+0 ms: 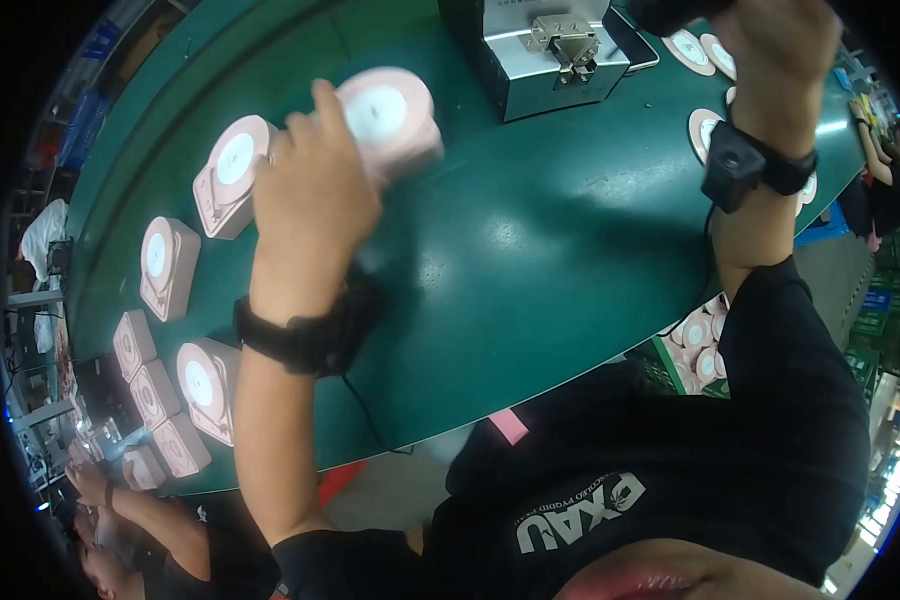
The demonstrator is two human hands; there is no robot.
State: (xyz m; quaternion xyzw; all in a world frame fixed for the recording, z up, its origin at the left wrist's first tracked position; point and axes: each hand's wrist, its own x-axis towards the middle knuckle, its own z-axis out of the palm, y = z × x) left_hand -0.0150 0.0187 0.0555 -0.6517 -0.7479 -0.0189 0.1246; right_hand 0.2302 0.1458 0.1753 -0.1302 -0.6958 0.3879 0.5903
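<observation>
My left hand (315, 185) is closed on a pink record-player-shaped device (400, 125) with a white round disc on top. The device is tilted, held above the green table and slightly blurred. At the top right, my right hand (780, 45) reaches over the table's far side, partly cut off by the picture's edge. A dark object (670, 14) shows beside its fingers; I cannot make out what it is or whether the hand grips it. Pink discs with white centres (688, 52) lie just below that hand. Another pink device (235, 175) stands close to my left hand.
A silver metal box machine (555, 95) with a clamp-like fitting stands at the far middle of the green table (530, 270). More pink devices (168, 265) and pink boxes (155, 395) line the left. A green crate (682, 365) holds pink discs. A co-worker's arm (160, 520) is at lower left.
</observation>
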